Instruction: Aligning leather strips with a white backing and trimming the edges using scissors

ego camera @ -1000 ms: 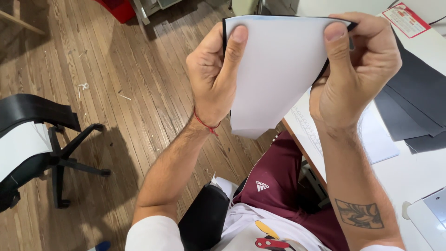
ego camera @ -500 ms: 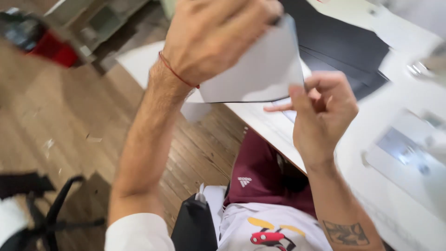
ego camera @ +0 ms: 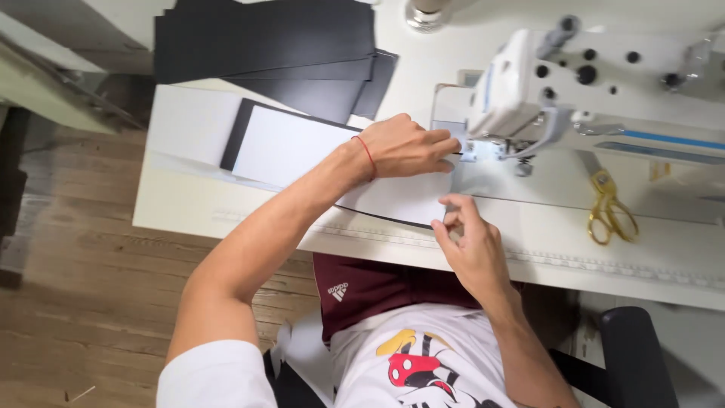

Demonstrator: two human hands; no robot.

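Observation:
A flat piece with a white face and black edge (ego camera: 302,147) lies on the white sewing table (ego camera: 189,204). My left hand (ego camera: 408,147), a red cord at its wrist, presses on the piece's right end, fingertips next to the presser foot (ego camera: 476,149) of the white sewing machine (ego camera: 574,75). My right hand (ego camera: 468,242) pinches the piece's near right corner at the table's front.
A stack of black sheets (ego camera: 272,45) lies at the table's far left. Gold-handled scissors (ego camera: 608,208) rest right of the machine's needle. A measuring strip runs along the table's front edge (ego camera: 604,264). Wooden floor (ego camera: 68,302) is at the left, a black chair part (ego camera: 634,355) at the lower right.
The white piece was held up in the air with both hands; now it lies flat on the table at the machine. The view swung from the floor to the sewing table.

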